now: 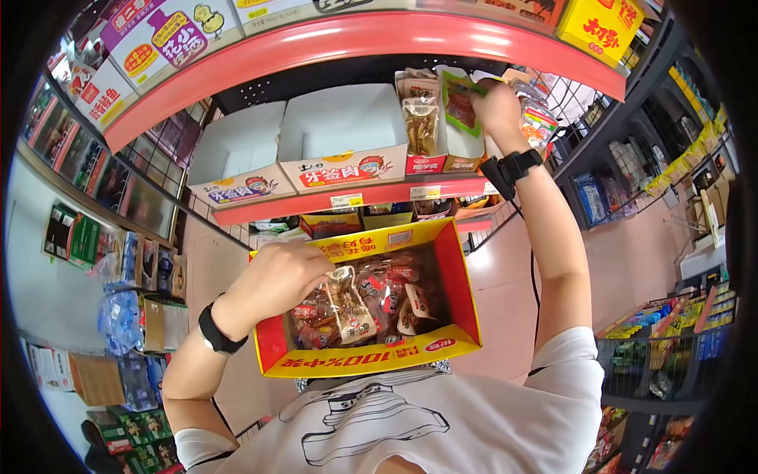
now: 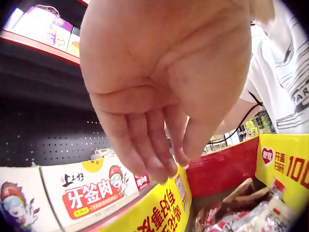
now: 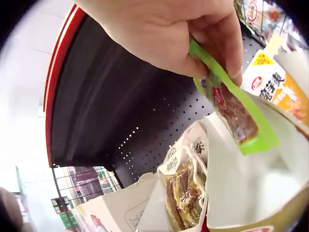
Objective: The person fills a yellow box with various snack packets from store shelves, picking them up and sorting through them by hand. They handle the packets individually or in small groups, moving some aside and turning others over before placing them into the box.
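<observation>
My right hand [image 1: 499, 110] reaches into the shelf and pinches the top end of a flat green snack packet [image 3: 236, 113] with dark brown contents. The packet hangs over a narrow white display carton [image 3: 231, 179], its lower end at the opening. Beside it, clear packets of brown snacks [image 3: 186, 193] stand in another carton. My left hand [image 1: 280, 280] is over the far left corner of a yellow and red box [image 1: 467, 296], fingers extended downward, fingertips right at the rim. Inside the box lie mixed packets, with a gold and white snack packet [image 1: 351, 304] on top near that hand.
Two wide white cartons [image 1: 343, 126] stand left on the same shelf. A red shelf edge [image 1: 355, 47] arches above, and another [image 1: 316, 204] runs below the cartons. Wire mesh [image 1: 564, 91] closes the right side. Stacked goods [image 1: 122, 316] line the left.
</observation>
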{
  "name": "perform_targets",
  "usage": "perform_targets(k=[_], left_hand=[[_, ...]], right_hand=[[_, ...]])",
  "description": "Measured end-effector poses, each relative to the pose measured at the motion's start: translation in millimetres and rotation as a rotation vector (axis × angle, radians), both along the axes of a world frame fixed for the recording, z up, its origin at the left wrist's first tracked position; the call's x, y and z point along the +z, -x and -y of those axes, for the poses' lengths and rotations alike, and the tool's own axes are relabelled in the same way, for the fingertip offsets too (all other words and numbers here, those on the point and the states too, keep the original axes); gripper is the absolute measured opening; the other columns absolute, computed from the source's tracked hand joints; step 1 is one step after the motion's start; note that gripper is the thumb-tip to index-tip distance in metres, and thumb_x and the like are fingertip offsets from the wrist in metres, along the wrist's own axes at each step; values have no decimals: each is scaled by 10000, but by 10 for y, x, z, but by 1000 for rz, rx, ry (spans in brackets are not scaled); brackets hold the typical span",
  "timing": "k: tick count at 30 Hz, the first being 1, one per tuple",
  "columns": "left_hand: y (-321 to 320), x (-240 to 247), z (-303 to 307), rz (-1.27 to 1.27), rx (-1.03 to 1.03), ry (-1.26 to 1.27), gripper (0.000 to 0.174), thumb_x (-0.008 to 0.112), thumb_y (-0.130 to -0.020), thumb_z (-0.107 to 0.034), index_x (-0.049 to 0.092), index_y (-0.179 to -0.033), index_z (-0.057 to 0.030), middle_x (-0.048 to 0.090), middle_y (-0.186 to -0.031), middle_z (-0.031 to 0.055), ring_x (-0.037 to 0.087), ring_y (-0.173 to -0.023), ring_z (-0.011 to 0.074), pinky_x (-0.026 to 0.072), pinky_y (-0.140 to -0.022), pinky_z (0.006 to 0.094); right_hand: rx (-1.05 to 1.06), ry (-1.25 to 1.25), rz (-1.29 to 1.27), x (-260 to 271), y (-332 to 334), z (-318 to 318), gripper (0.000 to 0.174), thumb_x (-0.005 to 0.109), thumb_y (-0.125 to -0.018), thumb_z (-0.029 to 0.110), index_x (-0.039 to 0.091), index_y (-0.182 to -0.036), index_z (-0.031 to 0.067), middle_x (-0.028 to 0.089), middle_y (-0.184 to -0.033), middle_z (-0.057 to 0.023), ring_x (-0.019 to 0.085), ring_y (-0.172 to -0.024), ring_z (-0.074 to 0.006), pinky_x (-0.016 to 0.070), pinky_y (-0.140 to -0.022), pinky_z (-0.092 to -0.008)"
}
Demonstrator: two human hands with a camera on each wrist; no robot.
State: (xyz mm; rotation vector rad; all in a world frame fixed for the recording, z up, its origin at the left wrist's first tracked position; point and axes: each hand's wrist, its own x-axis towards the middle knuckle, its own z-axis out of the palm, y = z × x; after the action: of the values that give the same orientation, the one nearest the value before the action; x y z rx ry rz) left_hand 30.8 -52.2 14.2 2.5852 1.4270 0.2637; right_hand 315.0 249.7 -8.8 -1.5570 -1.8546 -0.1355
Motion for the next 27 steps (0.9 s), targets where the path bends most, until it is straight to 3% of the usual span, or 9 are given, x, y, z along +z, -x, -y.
perform_targets(k=[5,11,14,17,19,20,22,24,27], left_hand=[[14,-129,-42,-49,5,91,121,632,-750,-155,623,-819,-57,611,-798,93,590,-779,298,467,-664,393],[27,-371,-59,-102,29,186,133,647,-739,-168,625,-806,-54,606,-755,123,595,-766,319,463,-661,413],[33,-564,-91,-212,60,291,179,675,-719,-186,614,-805,-41,608,-762,135,598,-767,330,464,-670,427],[-32,-708,-89,-320,98,411,322,702,-704,-204,599,-953,-27,609,-843,162,599,-811,341,469,-708,427],[-99,-784,-75,-280,98,426,556,718,-697,-219,502,-1155,10,595,-942,179,594,-867,346,473,-744,414],[-116,-842,-76,-272,92,432,556,718,-697,-219,502,-1155,10,595,-942,179,594,-867,346,473,-744,414],[-139,-943,-86,-314,74,407,711,721,-703,-225,389,-1268,51,581,-1002,184,583,-913,345,474,-770,402],[-195,-935,-115,-344,92,427,721,722,-702,-228,385,-1271,59,583,-996,182,584,-911,341,476,-765,400],[-229,-976,-122,-418,119,424,700,706,-707,-185,386,-1284,49,583,-977,183,587,-898,321,482,-749,388]], right_hand=[[36,179,52,-245,-78,-314,319,678,-702,405,701,-932,185,669,-862,-129,646,-822,-290,503,-741,-397],[100,270,235,-225,-150,-194,321,664,-760,337,666,-1036,174,654,-959,-149,629,-888,-290,490,-763,-379],[122,44,256,-231,-176,-49,390,683,-735,214,611,-1116,163,615,-1027,-140,580,-938,-326,481,-782,-414],[164,-187,169,-109,-92,237,360,666,-742,173,610,-1098,153,602,-1036,-135,585,-915,-312,486,-763,-398],[409,-146,88,16,9,514,280,642,-768,122,620,-1046,105,619,-933,-136,606,-821,-261,487,-715,-349],[564,-63,57,62,53,639,272,639,-783,110,616,-1053,89,620,-890,-133,610,-785,-221,485,-702,-320],[874,345,17,178,228,1013,187,616,-793,46,620,-979,28,633,-870,-105,605,-770,-182,478,-682,-286],[1213,354,291,154,323,1270,217,595,-757,-1,609,-972,18,625,-874,-96,604,-774,-230,476,-677,-304],[1369,528,556,-7,437,1649,219,649,-705,68,627,-924,59,619,-945,-85,583,-879,-285,471,-771,-362]])
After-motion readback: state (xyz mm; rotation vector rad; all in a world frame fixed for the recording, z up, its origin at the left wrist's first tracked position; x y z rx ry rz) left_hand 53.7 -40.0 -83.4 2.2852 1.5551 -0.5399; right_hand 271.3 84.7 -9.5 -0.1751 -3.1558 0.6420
